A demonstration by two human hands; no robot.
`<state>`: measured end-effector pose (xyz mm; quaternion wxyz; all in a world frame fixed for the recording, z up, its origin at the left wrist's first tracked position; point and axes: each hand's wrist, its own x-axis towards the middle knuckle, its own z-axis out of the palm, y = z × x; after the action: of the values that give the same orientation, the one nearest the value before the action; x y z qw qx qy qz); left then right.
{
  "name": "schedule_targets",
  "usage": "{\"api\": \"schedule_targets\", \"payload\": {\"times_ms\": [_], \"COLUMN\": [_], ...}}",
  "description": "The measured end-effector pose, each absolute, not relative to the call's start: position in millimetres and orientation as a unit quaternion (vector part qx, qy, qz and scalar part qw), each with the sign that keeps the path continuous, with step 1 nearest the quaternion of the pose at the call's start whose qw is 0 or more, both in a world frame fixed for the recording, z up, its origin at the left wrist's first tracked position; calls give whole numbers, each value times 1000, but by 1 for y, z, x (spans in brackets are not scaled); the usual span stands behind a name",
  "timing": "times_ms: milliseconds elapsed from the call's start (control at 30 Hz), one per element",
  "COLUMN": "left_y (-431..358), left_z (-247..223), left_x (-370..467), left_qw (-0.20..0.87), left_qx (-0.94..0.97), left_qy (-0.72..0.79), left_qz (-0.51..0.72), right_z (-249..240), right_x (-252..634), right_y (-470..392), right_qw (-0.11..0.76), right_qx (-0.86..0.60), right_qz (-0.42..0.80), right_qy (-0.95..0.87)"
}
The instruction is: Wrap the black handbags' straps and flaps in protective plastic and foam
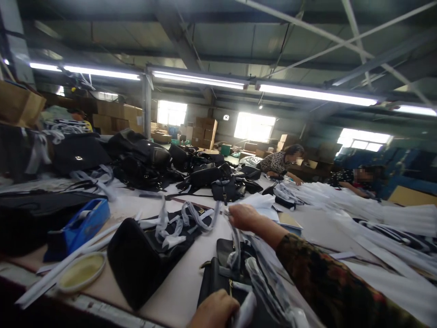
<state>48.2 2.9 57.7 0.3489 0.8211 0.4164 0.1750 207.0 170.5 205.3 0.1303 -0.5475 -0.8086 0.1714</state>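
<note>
In the head view, a black bag with plastic-wrapped straps lies on the tabletop, close to its near edge. The left hand is at the bag's near side, fingers curled beside a white wrapped part; whether they grip it, I cannot tell. The right hand reaches over beyond the bag, its fingers bunched together near the upper end of a wrapped strap; blur hides whether they pinch it. Left of this bag sits another black bag, tilted, with wrapped straps on top. Farther left, towards the near edge, are a round yellowish dish, white strips and a blue tape dispenser. More black bags are heaped towards the far side, and two people lean in at the far right, by white wrapping
</note>
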Motion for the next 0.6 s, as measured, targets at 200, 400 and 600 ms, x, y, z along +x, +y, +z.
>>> {"api": "schedule_targets", "payload": {"times_ms": [200, 400, 600], "left_y": [-3, -6, -4], "left_z": [162, 187, 184], "left_x": [42, 91, 93], "left_qw": [508, 752, 758], "left_qx": [680, 448, 334], "left_qy": [345, 223, 308], "left_qz": [402, 428, 467], "right_z": [261, 248, 231], "right_x": [217, 202, 236], "right_y": [137, 110, 80], "right_qw": [315, 480, 500], "right_qx": [-526, -489, -484], "right_qz": [383, 467, 511], "right_qy": [-691, -558, -506]}}
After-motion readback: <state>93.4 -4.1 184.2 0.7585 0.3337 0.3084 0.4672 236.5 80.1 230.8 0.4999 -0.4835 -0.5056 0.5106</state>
